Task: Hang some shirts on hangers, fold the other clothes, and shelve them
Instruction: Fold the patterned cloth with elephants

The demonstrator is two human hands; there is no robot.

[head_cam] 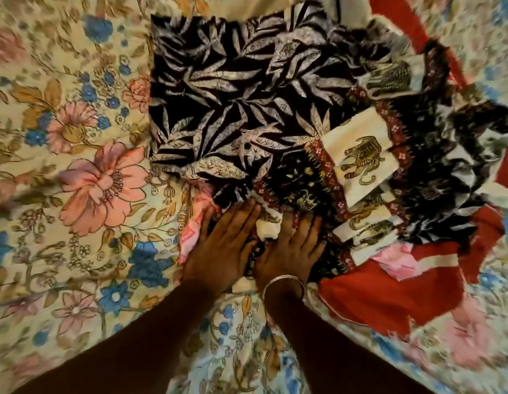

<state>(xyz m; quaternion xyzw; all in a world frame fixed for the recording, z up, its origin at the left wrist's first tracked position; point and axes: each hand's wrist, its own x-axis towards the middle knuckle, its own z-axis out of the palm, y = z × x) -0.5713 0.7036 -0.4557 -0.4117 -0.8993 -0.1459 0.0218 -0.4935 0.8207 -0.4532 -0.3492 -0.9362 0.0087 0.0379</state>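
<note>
A heap of clothes lies on a flowered bedspread (76, 166). On top at the back spreads a black garment with pale leaf print (232, 89). In front of it lies a black, red-bordered garment with cream elephant panels (358, 155). A red garment (389, 288) and a pink piece (196, 231) stick out from under the heap. My left hand (218, 248) and my right hand (289, 248) lie side by side on the near edge of the elephant garment, fingers straight and pressing down. A silver bangle sits on my right wrist.
The bedspread stretches wide to the left and toward me. More red cloth (434, 32) shows at the back right. The heap's right side is blurred.
</note>
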